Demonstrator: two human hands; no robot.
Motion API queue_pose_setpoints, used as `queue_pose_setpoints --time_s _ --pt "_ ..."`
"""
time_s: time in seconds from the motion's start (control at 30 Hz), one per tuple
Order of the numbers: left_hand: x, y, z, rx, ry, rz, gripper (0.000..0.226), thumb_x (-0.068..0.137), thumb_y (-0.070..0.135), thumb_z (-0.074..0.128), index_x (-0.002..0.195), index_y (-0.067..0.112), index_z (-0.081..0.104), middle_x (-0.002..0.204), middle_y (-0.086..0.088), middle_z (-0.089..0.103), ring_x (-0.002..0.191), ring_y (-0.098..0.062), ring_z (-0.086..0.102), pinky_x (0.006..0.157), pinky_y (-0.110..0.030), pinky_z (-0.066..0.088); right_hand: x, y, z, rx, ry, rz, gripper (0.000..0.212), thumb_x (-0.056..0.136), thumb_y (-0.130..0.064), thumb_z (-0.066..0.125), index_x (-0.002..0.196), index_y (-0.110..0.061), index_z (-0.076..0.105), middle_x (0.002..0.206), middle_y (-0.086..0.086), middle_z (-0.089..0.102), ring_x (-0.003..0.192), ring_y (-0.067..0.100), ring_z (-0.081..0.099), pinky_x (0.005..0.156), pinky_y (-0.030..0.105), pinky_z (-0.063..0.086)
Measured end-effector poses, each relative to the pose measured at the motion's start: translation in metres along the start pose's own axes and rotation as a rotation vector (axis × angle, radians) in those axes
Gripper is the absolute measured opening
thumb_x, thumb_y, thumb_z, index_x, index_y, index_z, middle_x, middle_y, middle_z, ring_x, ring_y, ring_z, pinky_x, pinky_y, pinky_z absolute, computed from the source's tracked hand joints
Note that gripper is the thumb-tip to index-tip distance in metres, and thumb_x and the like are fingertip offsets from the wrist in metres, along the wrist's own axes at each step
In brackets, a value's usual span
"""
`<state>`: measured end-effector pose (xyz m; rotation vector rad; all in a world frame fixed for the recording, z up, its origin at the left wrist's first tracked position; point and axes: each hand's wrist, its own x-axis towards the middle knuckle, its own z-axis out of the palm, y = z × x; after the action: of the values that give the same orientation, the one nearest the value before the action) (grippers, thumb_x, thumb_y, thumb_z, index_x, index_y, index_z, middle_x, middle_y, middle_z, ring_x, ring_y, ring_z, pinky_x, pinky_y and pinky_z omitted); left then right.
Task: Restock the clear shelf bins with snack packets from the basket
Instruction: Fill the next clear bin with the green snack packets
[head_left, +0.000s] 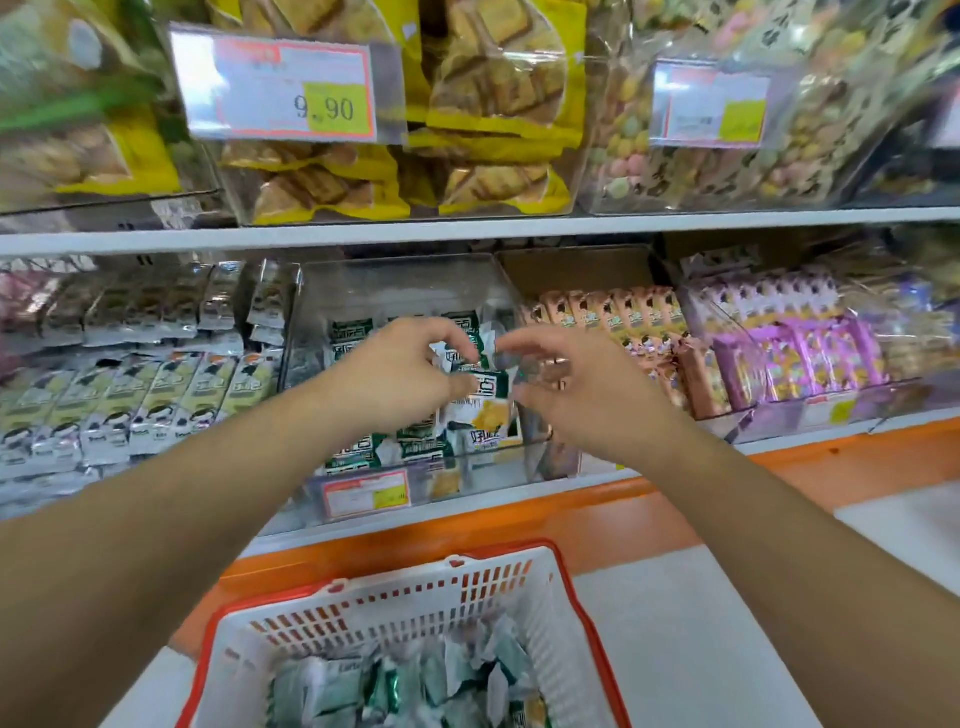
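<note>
A: What is sitting nearest the camera?

B: The white basket (395, 618) with its red rim is sitting lowest in the frame, and green-and-white snack packets (395, 691) are lying loose in its bottom.

A: And above that?

B: Both forearms are reaching up and forward over the basket toward the middle clear bin (400, 291) on the lower shelf. The left hand (400, 374) is curling, thumb and forefinger pinching a green-and-white packet (480, 387) at its left edge. The right hand (566, 384) is hovering at the packet's right side, fingers bent; the blur there is heavy, so I am not able to say whether it is gripping the wrapper or only closing toward it.

A: Which way is the packet lying?

B: It is hanging between the two hands, just above the packets already stacked in the bin (363, 452), its long axis running roughly up and down, with the printed face toward the camera. The bin's open space is lying beyond and below the fingers, so the packet is probably needing to go forward and down. The left hand is looking like the nearer, firmer hold.

A: Farthest back?

B: Neighbouring bins are holding other snacks, and yellow biscuit bags (493, 104) are filling the shelf above.
</note>
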<state>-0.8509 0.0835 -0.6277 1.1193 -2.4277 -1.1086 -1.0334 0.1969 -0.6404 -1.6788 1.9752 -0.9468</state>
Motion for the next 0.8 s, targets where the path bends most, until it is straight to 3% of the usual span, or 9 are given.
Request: queue_pose_setpoints --time_s 0.1,0.23,0.3,0.4,0.53,0.7,0.8 --pt "0.021 -0.009 0.015 0.049 -0.009 -0.004 0.012 0.088 0.038 0.078 0.093 0.032 0.069 0.078 -0.016 0.07 0.06 -0.026 0.066 0.061 -0.031 0.049 0.005 0.012 -0.007 -0.045 0.121 0.02 0.041 0.099 -0.015 0.068 0.136 -0.033 0.065 0.134 -0.018 0.063 0.126 0.002 0.055 0.11 0.029 0.046" --pt "0.033 -0.019 0.037 0.16 -0.063 0.015 0.012 0.08 0.033 0.086 0.082 0.029 0.074 0.078 0.011 0.073 0.069 -0.007 0.067 0.067 -0.027 0.055 0.007 0.019 -0.006 -0.117 0.101 0.037 0.038 0.099 -0.019 0.067 0.135 -0.031 0.064 0.134 -0.017 0.061 0.117 0.001 0.053 0.101 0.02 0.042" --pt "0.035 -0.023 0.045 0.214 -0.084 0.031 0.012 0.078 0.032 0.087 0.079 0.03 0.075 0.079 0.016 0.072 0.075 -0.002 0.066 0.064 -0.021 0.048 0.009 0.022 -0.005 -0.138 0.104 0.03 0.038 0.099 -0.019 0.067 0.135 -0.029 0.064 0.131 -0.016 0.058 0.114 0.003 0.053 0.095 0.019 0.04" --pt "0.036 -0.027 0.052 0.252 -0.059 0.034 0.016 0.077 0.034 0.09 0.074 0.032 0.075 0.075 0.019 0.069 0.07 0.003 0.062 0.055 -0.012 0.038 0.009 0.023 -0.002 -0.142 0.102 0.037 0.037 0.099 -0.019 0.068 0.134 -0.029 0.064 0.129 -0.017 0.052 0.111 0.005 0.051 0.095 0.021 0.041" --pt "0.038 -0.027 0.055 0.163 -0.035 0.042 0.014 0.075 0.034 0.092 0.074 0.031 0.079 0.07 0.02 0.071 0.068 0.002 0.065 0.057 -0.012 0.043 0.009 0.023 0.0 -0.134 0.126 0.034 0.035 0.098 -0.018 0.069 0.13 -0.029 0.066 0.128 -0.02 0.05 0.114 0.004 0.049 0.103 0.026 0.044" --pt "0.035 -0.027 0.052 0.134 0.027 0.098 0.013 0.073 0.035 0.093 0.073 0.031 0.08 0.07 0.026 0.07 0.07 0.008 0.064 0.062 -0.013 0.046 0.006 0.021 0.0 -0.153 0.124 0.041 0.032 0.098 -0.018 0.068 0.127 -0.029 0.066 0.125 -0.022 0.048 0.11 0.003 0.047 0.096 0.022 0.04" --pt "0.032 -0.031 0.051 0.151 0.004 0.109 0.016 0.071 0.036 0.095 0.071 0.03 0.08 0.069 0.023 0.072 0.068 0.007 0.065 0.06 -0.007 0.044 0.006 0.021 0.001 -0.15 0.125 0.029 0.031 0.097 -0.016 0.069 0.126 -0.028 0.067 0.126 -0.02 0.05 0.118 0.005 0.048 0.106 0.028 0.044"
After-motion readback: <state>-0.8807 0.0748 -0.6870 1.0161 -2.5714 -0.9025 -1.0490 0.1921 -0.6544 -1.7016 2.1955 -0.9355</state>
